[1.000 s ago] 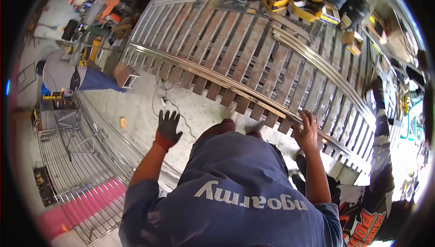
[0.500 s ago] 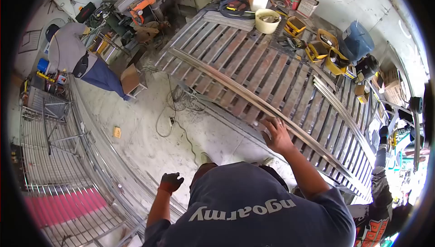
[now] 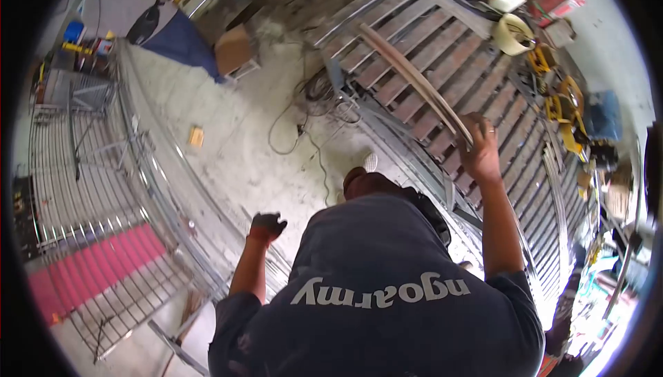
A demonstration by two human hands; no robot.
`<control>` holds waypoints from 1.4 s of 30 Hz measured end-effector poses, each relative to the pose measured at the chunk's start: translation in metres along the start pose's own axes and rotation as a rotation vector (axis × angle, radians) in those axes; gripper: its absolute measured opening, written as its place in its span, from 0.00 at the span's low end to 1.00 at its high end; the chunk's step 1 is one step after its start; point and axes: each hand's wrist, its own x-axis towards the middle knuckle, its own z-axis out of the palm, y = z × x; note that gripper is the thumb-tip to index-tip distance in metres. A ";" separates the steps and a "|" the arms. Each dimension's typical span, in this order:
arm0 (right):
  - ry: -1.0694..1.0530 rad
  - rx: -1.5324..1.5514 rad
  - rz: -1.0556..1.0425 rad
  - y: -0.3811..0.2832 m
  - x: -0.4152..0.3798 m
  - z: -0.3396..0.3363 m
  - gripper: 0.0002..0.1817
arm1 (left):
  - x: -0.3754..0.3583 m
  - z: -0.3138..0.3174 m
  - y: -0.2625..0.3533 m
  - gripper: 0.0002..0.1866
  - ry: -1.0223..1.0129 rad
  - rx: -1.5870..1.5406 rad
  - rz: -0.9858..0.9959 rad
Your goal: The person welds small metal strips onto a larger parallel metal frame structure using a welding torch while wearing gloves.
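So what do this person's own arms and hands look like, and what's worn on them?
The left hand wears a dark glove with a reddish cuff. The right hand is ungloved, with what seems to be a ring. Short, dark bluish sleeves leave both forearms bare.

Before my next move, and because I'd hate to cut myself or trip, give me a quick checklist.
1. Right hand at the long strips on the slatted worktable: ok.
2. Right hand gloved: not ok, bare.
3. Left hand gloved: ok.
4. Left hand at the strips: not ok, out over the floor.
5. Floor beside the worktable free of cable: not ok, a cable lies there.
6. Firmness of the right hand's grip: cannot tell.
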 end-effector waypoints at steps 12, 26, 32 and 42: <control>-0.016 0.101 0.064 0.022 0.184 0.076 0.30 | 0.056 -0.136 -0.054 0.35 -0.119 -0.027 -0.112; 0.174 -0.089 1.079 0.130 0.409 0.277 0.40 | 0.472 -0.430 -0.148 0.12 0.556 0.338 0.615; 0.190 -0.160 1.256 0.116 0.439 0.298 0.41 | 0.682 -0.690 0.039 0.17 0.824 0.231 0.773; 0.151 -0.143 1.297 0.123 0.445 0.291 0.39 | 0.752 -0.915 0.447 0.44 1.146 0.107 1.271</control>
